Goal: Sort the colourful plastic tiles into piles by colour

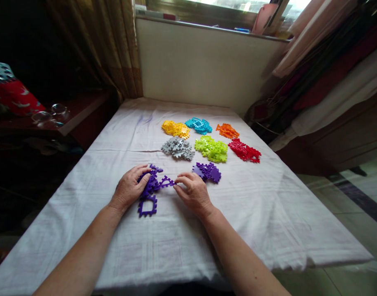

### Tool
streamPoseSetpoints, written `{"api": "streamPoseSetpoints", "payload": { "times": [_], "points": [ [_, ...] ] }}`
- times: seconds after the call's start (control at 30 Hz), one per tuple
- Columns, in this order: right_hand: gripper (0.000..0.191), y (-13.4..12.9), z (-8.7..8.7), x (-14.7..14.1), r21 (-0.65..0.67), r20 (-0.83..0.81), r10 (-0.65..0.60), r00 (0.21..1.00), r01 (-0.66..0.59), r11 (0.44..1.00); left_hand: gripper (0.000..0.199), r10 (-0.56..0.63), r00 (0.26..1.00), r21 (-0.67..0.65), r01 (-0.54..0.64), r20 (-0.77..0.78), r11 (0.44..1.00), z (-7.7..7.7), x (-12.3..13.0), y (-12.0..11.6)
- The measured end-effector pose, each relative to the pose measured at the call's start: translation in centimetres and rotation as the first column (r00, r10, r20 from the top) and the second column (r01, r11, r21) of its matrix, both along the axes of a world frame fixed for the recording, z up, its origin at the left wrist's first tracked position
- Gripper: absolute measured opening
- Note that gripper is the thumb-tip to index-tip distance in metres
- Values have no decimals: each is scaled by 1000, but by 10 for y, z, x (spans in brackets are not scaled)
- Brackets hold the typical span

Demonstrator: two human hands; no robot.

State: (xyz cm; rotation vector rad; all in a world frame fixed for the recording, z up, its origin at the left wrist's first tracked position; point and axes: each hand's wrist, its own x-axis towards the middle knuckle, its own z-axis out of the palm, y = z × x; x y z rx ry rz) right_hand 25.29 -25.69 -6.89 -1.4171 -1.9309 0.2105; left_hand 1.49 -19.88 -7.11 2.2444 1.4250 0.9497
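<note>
Surface: a counter covered by a pale, creased cloth (262,222) fills the middle. At its left stands a dark brown wooden side shelf (86,109), bearing a red article printed with white birds (17,96); whether this is a container cannot be told. Beyond it hangs a gold-brown curtain (123,53). A cream wall (200,61) closes the far side, topped by a sill with a pink, upright, rounded object (264,18), contents not visible. Clothes (318,86) hang at far right; below them lies a tiled floor (350,201).

Parts, left to right, all directly on the cloth:

The left hand (129,187) rests against a heap of purple toothed plastic pieces (151,187) on the near left of the counter. Its fingers are curved over the heap; whether they grip a piece cannot be told. A purple square open frame (147,213) lies flat at the heap's near side. A purple triangular open frame (167,186) extends rightward from the heap; the thumb and fingers of the right hand (195,192) pinch its right tip.

Farther away are toothed-piece piles: yellow (175,129), grey (178,149) nearer, and blue (199,125). A second purple pile (209,172) lies just beyond the right hand. Lime-green (211,149), orange (227,130) and red (244,151) piles follow.
</note>
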Motion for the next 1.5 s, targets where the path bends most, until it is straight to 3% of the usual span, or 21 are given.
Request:
{"api": "streamPoseSetpoints", "payload": {
  "times": [0.13, 0.23, 0.37, 0.5, 0.8, 1.07, 1.3, 1.5],
  "points": [
    [10, -2, 5, 17, 113, -92, -62, 994, 72, 991, 37, 2, 1000, -19, -2, 8, 1000, 3, 1, -1],
    [12, 0, 11, 37, 157, -137, -185, 973, 206, 966, 38, 4, 1000, -27, -3, 17, 1000, 4, 1, -1],
    [16, 6, 11, 70, 180, -202, -362, 910, 398, 900, 40, -7, 1000, -29, 8, 15, 1000, 3, 2, -2],
    [18, 8, 4, 93, 133, -191, -452, 872, 479, 868, 40, -24, 1000, -19, 24, 9, 1000, 4, 2, -3],
    [22, 8, -6, 104, 45, -80, -477, 876, 481, 876, 48, 57, 992, -38, -62, -116, 997, 8, -32, 9],
    [18, 9, 0, 97, 142, -151, -438, 886, 458, 878, 62, -93, 957, -190, 41, -273, 981, -1, -51, 12],
    [18, 7, 8, 83, 239, -171, -383, 908, 416, 878, 65, -46, 977, -234, -4, -208, 972, 6, -49, 13],
    [18, 6, 10, 73, 227, -142, -361, 922, 385, 894, 67, 67, 991, -213, -91, -119, 973, 8, -48, 15]
  ]
}}
